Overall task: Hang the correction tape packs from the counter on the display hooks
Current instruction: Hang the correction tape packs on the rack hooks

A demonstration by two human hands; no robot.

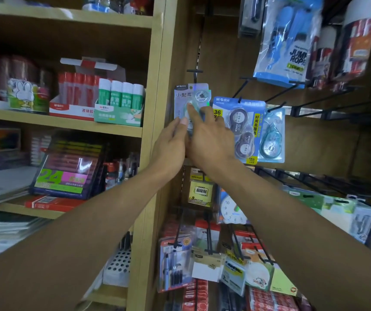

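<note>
Both hands are working one correction tape pack (191,99) at the leftmost display hook (195,74): left hand (171,144) pinching its lower edge, right hand (209,138) pressing with straight fingers. Light, stiff, slippery blister card; best held by its edges.

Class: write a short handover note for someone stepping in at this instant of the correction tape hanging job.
Left hand: thumb and fingers on the lower left edge of the pale correction tape pack.
Right hand: straight fingers pressing the pack's front.
The pack sits under the leftmost hook; whether it is fully on cannot be told.
Done: two blue packs hang to its right.
Left: seat this one; the counter is out of view.
</note>
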